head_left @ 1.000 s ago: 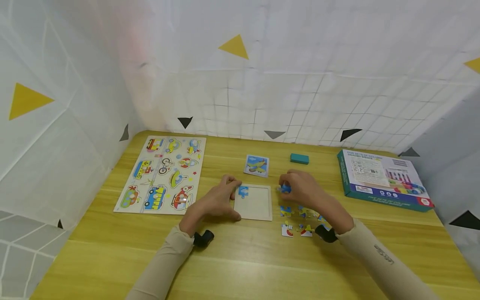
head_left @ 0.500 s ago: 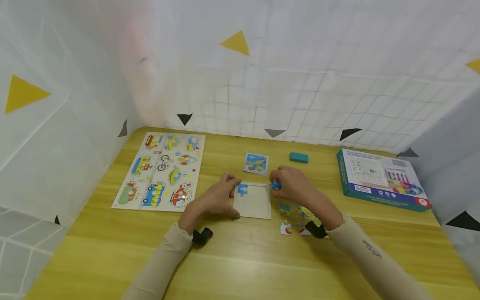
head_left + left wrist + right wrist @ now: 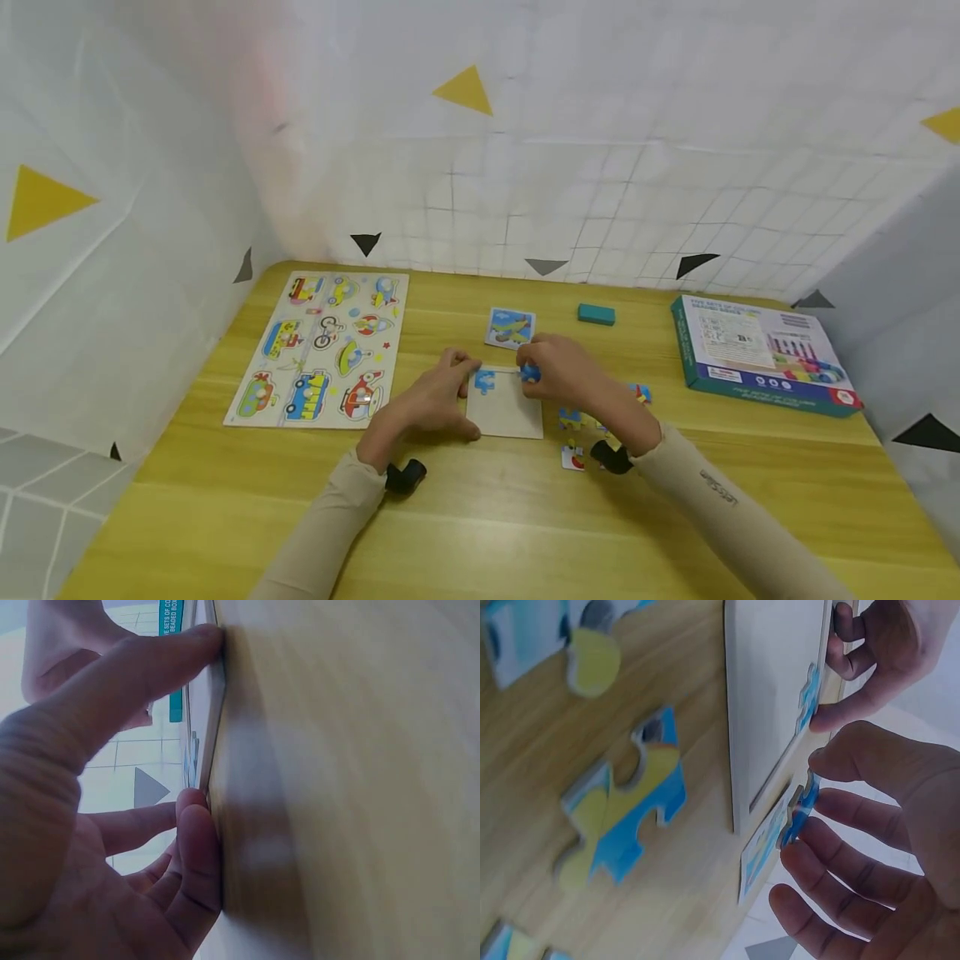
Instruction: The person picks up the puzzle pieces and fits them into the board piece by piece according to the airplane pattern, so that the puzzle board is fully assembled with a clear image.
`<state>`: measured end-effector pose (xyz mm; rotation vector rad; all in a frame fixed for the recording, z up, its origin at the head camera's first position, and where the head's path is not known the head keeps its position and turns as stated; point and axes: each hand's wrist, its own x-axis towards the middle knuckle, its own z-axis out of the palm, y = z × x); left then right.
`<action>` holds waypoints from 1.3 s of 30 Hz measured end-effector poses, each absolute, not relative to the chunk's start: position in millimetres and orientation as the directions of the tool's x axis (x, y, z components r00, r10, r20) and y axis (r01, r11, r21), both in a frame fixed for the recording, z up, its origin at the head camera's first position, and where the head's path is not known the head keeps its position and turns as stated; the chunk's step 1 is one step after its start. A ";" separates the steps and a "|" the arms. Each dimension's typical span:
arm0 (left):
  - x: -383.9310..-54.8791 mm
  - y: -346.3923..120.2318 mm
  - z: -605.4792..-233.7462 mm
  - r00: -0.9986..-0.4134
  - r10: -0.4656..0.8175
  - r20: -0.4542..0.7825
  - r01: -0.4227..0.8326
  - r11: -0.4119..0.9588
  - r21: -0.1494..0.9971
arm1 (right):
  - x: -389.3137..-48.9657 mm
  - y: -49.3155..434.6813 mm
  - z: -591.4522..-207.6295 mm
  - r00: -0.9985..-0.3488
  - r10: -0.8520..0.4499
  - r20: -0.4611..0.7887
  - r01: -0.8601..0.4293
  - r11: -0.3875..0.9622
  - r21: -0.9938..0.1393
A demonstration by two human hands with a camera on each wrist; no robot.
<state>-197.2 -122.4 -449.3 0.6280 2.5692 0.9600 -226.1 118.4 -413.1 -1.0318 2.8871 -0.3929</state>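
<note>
A square wooden puzzle tray (image 3: 510,414) lies mid-table with one blue jigsaw piece (image 3: 484,381) in its far left corner. My left hand (image 3: 433,402) grips the tray's left side, thumb near the front corner and fingertips at the back corner. Over the tray's far right part, my right hand (image 3: 564,373) pinches another blue jigsaw piece (image 3: 804,810) between thumb and fingers; in the right wrist view it is held tilted above the surface. Loose jigsaw pieces (image 3: 571,418) lie right of the tray, several partly hidden under the right forearm.
Behind the tray lies a picture card (image 3: 512,327) showing a yellow plane. A teal block (image 3: 596,314) sits at the back. On the left is a vehicle puzzle board (image 3: 318,350); a boxed set (image 3: 765,354) lies at the right. White sheeting (image 3: 570,200) hangs behind the table.
My right hand has carried the blue jigsaw piece leftward from beside the tray to over its far right part. The left hand has stayed at the tray's left side.
</note>
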 end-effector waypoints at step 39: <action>-194.8 -123.9 -450.3 -0.838 0.527 -0.141 0.297 0.658 0.692 | -229.3 83.8 -433.6 -0.772 -0.635 0.026 -0.616 0.738 -0.274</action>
